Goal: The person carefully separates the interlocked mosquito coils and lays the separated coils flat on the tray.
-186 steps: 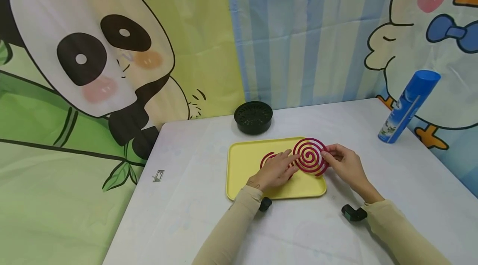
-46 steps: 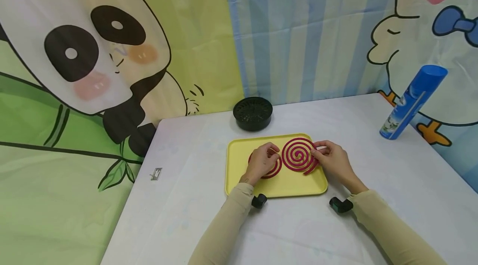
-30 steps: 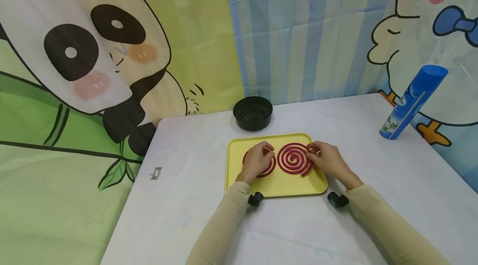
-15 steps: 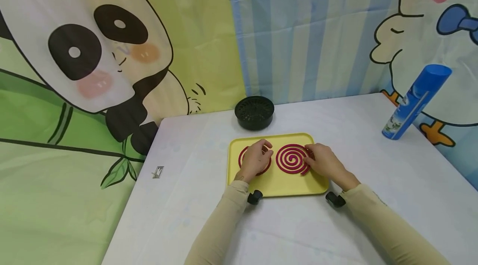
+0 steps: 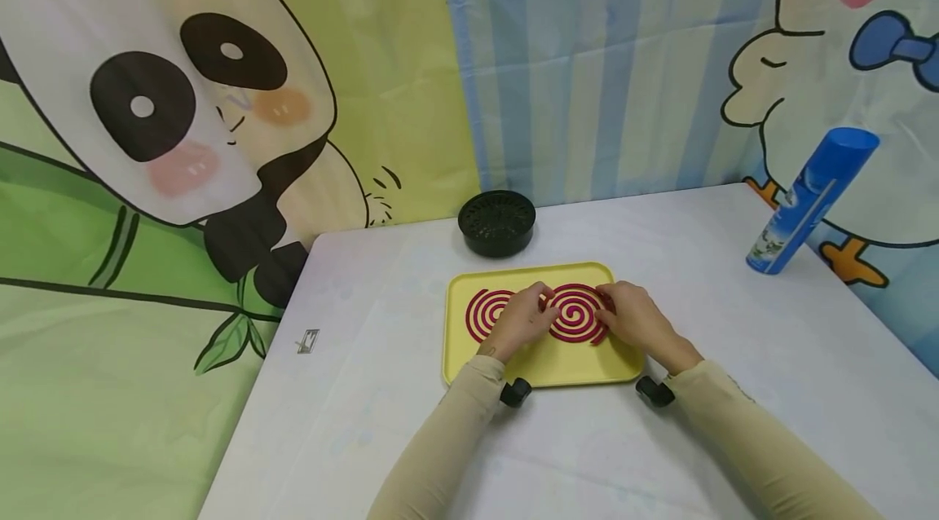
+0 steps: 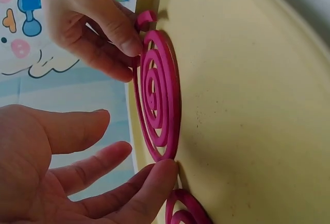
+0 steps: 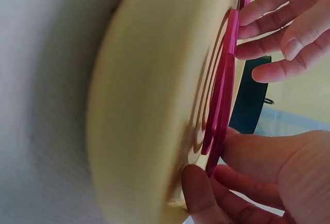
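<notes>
Two magenta mosquito coils lie over a yellow tray (image 5: 543, 374). My right hand (image 5: 635, 315) pinches the outer edge of the right mosquito coil (image 5: 575, 314) between thumb and fingers. In the right wrist view, that coil (image 7: 223, 100) is slightly tilted, and part of it sits off the tray. My left hand (image 5: 522, 319) has loosely bent fingers; in the left wrist view a fingertip touches the near edge of the right coil (image 6: 175, 98). Left of it, the other mosquito coil (image 5: 471, 316) rests on the tray, partly hidden under my left hand.
A round black mosquito coil holder (image 5: 497, 228) with a slotted top stands behind the tray. A blue spray can (image 5: 813, 200) stands at the table's right side. A small metal piece (image 5: 307, 341) lies on the left of the white table (image 5: 367, 422).
The right coil has come left and lower over the tray, held in my right hand. My left hand has moved off the left coil, rightward to the right coil's edge.
</notes>
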Demonstrator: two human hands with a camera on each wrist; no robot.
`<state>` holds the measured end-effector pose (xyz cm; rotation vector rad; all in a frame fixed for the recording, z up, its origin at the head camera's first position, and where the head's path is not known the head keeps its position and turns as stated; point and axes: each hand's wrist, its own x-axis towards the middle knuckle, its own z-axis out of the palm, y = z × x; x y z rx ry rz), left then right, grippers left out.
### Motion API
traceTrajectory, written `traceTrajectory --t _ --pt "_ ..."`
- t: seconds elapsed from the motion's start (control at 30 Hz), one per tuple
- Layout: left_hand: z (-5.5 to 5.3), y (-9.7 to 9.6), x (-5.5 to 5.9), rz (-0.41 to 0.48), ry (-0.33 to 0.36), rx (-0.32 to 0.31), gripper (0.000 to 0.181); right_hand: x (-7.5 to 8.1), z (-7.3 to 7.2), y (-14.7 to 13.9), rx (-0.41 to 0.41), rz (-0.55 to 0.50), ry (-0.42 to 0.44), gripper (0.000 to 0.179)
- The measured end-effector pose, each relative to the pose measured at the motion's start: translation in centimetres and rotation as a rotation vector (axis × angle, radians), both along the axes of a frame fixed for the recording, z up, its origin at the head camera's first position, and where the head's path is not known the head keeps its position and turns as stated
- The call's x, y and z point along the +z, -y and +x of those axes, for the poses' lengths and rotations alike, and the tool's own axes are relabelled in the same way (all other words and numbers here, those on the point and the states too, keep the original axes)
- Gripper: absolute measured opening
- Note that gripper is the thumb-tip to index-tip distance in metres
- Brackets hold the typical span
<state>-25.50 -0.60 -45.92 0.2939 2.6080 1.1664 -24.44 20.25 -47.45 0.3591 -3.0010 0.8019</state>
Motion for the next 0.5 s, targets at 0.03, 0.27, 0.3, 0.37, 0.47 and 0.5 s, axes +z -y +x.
traceTrajectory --t 0.03,0.27,0.3,0.37,0.47,0.5 --pt "-0.04 0.01 -0.07 -0.001 0.000 0.003 0.029 -0.02 0.01 0.03 0.005 -0.001 0.002 0.043" --pt "-0.29 0.12 -0.61 -0.010 0.008 0.028 0.027 0.28 0.37 0.23 0.066 -0.003 -0.003 0.045" --pt "-0.31 0.13 -0.66 -0.009 0.012 0.032 0.027 0.34 0.42 0.27 0.068 -0.007 0.001 0.045" --pt "-0.31 0.13 -0.71 -0.009 0.015 0.038 0.027 0.42 0.51 0.35 0.071 -0.014 0.008 0.045" --pt "-0.27 0.11 -0.69 -0.017 0.018 0.046 0.028 0.54 0.60 0.42 0.078 -0.024 0.018 0.046" --pt "-0.23 0.11 -0.67 -0.021 0.020 0.048 0.028 0.56 0.63 0.46 0.077 -0.026 0.021 0.046"
